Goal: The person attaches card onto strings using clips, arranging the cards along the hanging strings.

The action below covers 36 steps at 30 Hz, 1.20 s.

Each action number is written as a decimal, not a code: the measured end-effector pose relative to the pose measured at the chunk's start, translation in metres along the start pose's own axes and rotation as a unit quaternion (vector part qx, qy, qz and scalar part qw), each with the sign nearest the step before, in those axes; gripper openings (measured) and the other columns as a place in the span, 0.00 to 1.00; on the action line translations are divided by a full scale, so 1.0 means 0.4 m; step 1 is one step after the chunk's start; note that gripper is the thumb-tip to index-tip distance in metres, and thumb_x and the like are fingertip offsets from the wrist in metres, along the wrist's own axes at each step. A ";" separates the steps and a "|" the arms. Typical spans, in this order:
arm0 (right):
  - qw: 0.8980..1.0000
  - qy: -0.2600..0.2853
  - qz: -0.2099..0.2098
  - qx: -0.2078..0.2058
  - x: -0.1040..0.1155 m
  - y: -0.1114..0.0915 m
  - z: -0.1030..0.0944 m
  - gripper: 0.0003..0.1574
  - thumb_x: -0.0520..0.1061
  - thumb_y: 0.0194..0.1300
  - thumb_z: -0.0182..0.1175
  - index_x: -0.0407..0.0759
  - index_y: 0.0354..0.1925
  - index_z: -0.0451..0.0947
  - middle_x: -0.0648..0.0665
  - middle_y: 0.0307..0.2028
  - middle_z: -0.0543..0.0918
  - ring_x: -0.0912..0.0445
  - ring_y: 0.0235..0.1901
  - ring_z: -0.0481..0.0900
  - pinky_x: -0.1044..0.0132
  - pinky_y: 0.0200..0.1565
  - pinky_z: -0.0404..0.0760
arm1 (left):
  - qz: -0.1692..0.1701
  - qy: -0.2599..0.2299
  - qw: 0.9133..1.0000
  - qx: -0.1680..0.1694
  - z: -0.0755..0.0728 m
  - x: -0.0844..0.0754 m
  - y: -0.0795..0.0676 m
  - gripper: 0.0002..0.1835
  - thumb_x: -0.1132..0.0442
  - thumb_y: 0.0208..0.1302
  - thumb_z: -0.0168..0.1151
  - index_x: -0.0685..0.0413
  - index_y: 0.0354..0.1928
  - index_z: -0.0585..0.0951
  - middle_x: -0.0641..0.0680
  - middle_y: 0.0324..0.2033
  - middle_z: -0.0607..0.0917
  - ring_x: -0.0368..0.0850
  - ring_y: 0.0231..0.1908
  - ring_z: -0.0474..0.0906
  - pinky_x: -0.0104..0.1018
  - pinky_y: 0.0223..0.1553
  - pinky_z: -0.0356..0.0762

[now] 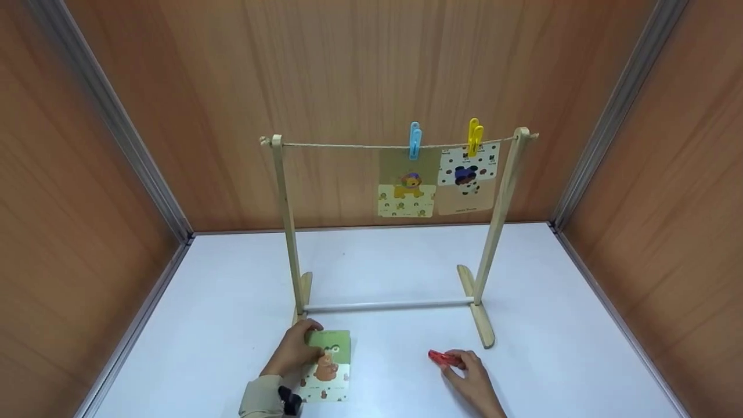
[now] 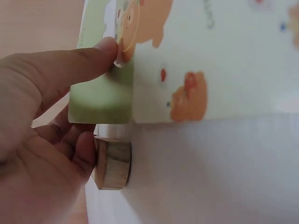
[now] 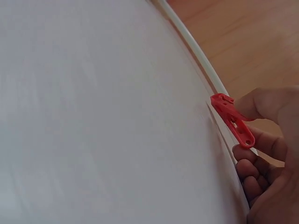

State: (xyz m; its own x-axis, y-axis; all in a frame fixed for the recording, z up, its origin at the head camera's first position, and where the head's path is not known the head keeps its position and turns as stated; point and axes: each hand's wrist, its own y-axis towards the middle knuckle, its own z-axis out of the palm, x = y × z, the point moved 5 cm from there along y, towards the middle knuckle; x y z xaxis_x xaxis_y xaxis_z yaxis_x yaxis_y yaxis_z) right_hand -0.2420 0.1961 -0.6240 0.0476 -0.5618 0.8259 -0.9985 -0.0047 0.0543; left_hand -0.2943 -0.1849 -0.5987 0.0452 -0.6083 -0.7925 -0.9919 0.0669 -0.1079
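Note:
My left hand [image 1: 298,351] grips a green and white card [image 1: 335,388] by its left side, thumb across the front and fingers behind. An orange-brown cartoon animal is printed on the card, which also fills the upper part of the left wrist view [image 2: 173,88]. To the right, my right hand [image 1: 470,380] pinches a red clothespin [image 3: 232,119] between thumb and fingers, its tip pointing left in the head view. Behind both hands stands a wooden rack with a string [image 1: 348,146] tied between its two posts.
A blue clothespin [image 1: 414,141] holds a lion card [image 1: 407,194] on the string; a yellow clothespin [image 1: 475,137] holds a dotted card [image 1: 467,188] beside it. The rack's posts [image 1: 288,223] stand on wooden feet joined by a white rod [image 1: 389,305]. Wood-grain panels enclose the white table [image 1: 232,278].

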 end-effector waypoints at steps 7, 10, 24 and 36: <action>0.999 0.017 0.027 -0.007 -0.008 0.002 -0.002 0.23 0.47 0.56 0.70 0.35 0.46 0.78 0.45 0.39 0.78 0.59 0.36 0.71 0.68 0.40 0.73 | -0.024 -0.051 0.998 -0.021 -0.009 0.009 -0.007 0.23 0.73 0.48 0.69 0.56 0.49 0.77 0.57 0.47 0.81 0.49 0.45 0.76 0.47 0.50 0.75; 0.999 0.022 0.029 -0.007 -0.008 0.002 -0.002 0.23 0.46 0.56 0.70 0.35 0.46 0.77 0.45 0.39 0.78 0.59 0.36 0.71 0.69 0.40 0.73 | -0.044 -0.087 0.995 -0.018 -0.010 0.012 -0.010 0.23 0.73 0.51 0.67 0.57 0.52 0.77 0.58 0.50 0.80 0.50 0.49 0.75 0.50 0.54 0.73; 0.992 0.082 0.098 -0.002 -0.025 0.008 -0.014 0.32 0.54 0.59 0.67 0.32 0.51 0.74 0.44 0.41 0.81 0.57 0.38 0.73 0.60 0.48 0.73 | -0.073 -0.199 0.975 -0.073 -0.007 0.023 -0.021 0.24 0.71 0.63 0.56 0.61 0.62 0.68 0.65 0.56 0.77 0.51 0.51 0.78 0.46 0.55 0.73; 0.983 0.130 0.132 0.018 -0.028 0.019 -0.019 0.34 0.55 0.61 0.65 0.33 0.57 0.73 0.46 0.40 0.81 0.59 0.38 0.74 0.71 0.40 0.73 | -0.093 -0.243 0.961 -0.092 -0.018 0.012 -0.026 0.22 0.68 0.66 0.56 0.60 0.61 0.70 0.65 0.58 0.76 0.49 0.50 0.79 0.46 0.54 0.73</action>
State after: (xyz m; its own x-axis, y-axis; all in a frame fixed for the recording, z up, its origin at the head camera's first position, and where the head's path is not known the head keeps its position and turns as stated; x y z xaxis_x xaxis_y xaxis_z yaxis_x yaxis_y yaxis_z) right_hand -0.2497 0.2087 -0.6286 -0.2121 -0.3168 0.9245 -0.9772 0.0806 -0.1966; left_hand -0.2845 -0.1944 -0.5970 0.2303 -0.1519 -0.9612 -0.9632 -0.1761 -0.2030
